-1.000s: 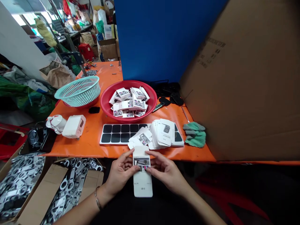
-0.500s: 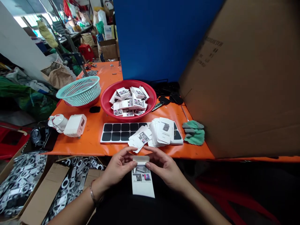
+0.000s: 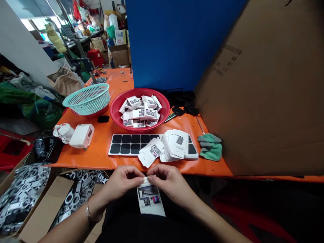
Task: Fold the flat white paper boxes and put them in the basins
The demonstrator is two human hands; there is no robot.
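Note:
Both my hands pinch the top edge of a small white printed card sleeve (image 3: 150,199) held over my lap, just in front of the orange table (image 3: 101,148). My left hand (image 3: 124,181) grips its upper left corner, and my right hand (image 3: 167,182) grips the upper right. The card shows small colour pictures on its face. Just beyond my hands on the table lie a loose printed card (image 3: 151,152) and a fanned stack of white cards (image 3: 177,144) on a sheet of black pads (image 3: 129,144).
A red bowl (image 3: 139,108) full of folded card packs sits mid-table, a teal basket (image 3: 87,99) to its left. A white device (image 3: 81,135) and green gloves (image 3: 210,147) lie near the front edge. A large cardboard box (image 3: 263,87) fills the right. Cartons of black-and-white parts (image 3: 22,195) stand lower left.
The top flap of the card has been folded down and my fingers have closed together over its top edge. The card now shows its printed face and sits slightly lower.

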